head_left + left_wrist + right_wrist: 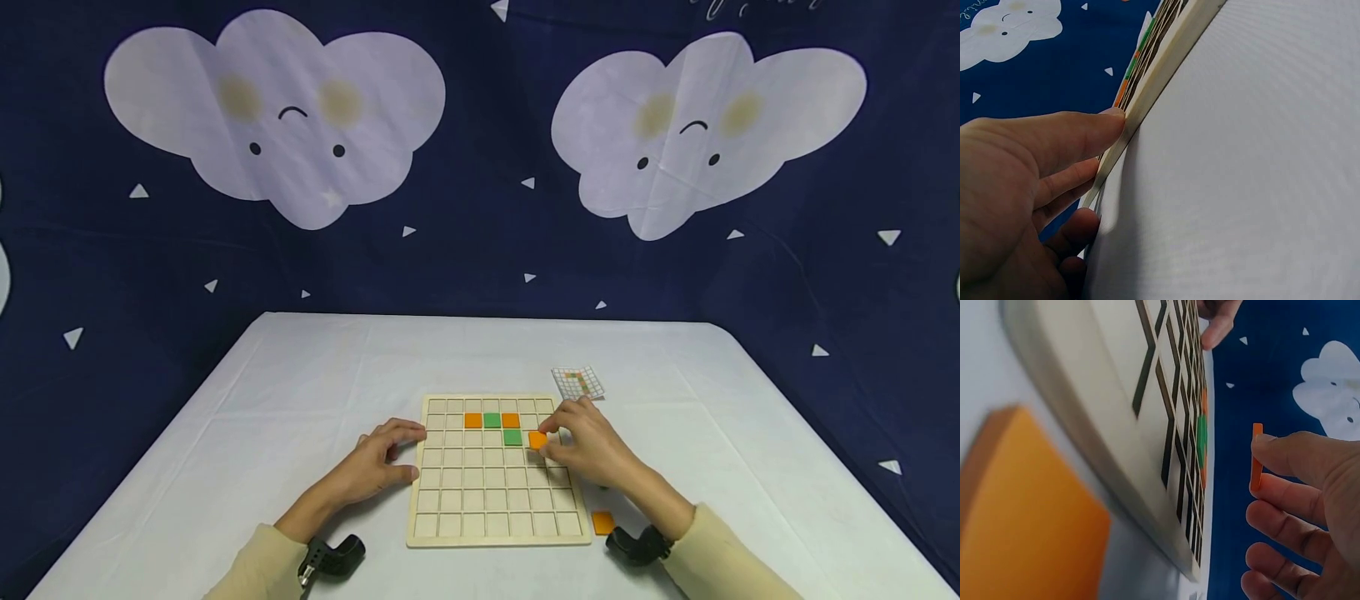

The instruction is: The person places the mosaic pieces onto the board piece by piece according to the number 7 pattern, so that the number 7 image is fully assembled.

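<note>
A wooden grid board (473,477) lies flat, with orange and green square tiles in its upper rows. My right hand (592,442) pinches an orange tile (537,439) between thumb and fingers. In the right wrist view that orange tile (1257,456) shows edge-on, raised over the board, the other fingers loosely bent. My left hand (375,460) rests at the board's left edge, thumb and fingers spread along it. The left wrist view shows the thumb (1088,137) touching the board's side (1166,72). Two orange tiles and two green tiles, one being a green tile (512,437), sit in cells.
Beyond the board's upper right corner lies a small pattern card (577,383) with a coloured grid. Another orange tile (603,523) lies on the white table (247,467) by the lower right corner, under my right forearm. A dark blue cloth (480,275) with clouds hangs behind.
</note>
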A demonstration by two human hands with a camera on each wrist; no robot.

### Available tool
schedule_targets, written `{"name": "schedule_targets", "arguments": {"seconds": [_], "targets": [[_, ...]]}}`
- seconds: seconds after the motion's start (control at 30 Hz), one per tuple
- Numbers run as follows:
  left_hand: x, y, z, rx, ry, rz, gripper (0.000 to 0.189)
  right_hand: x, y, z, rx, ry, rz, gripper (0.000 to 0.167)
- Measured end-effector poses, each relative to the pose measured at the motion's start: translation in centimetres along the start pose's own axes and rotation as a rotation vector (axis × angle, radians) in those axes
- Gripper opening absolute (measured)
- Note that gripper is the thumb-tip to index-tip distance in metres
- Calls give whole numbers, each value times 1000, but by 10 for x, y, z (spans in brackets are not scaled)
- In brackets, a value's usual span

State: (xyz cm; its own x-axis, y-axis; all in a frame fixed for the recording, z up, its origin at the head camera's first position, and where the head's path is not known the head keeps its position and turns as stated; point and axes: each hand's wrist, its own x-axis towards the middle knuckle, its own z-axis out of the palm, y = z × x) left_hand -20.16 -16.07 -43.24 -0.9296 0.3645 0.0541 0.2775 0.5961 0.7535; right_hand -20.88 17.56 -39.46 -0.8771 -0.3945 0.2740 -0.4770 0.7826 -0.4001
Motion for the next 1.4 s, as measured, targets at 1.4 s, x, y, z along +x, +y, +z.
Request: {"name": "schedule_targets", "arguments": {"seconds": [1.4], "targets": [[0, -2, -1, 26, 2, 33, 50, 10, -21, 25, -84, -46, -8, 21]]}}
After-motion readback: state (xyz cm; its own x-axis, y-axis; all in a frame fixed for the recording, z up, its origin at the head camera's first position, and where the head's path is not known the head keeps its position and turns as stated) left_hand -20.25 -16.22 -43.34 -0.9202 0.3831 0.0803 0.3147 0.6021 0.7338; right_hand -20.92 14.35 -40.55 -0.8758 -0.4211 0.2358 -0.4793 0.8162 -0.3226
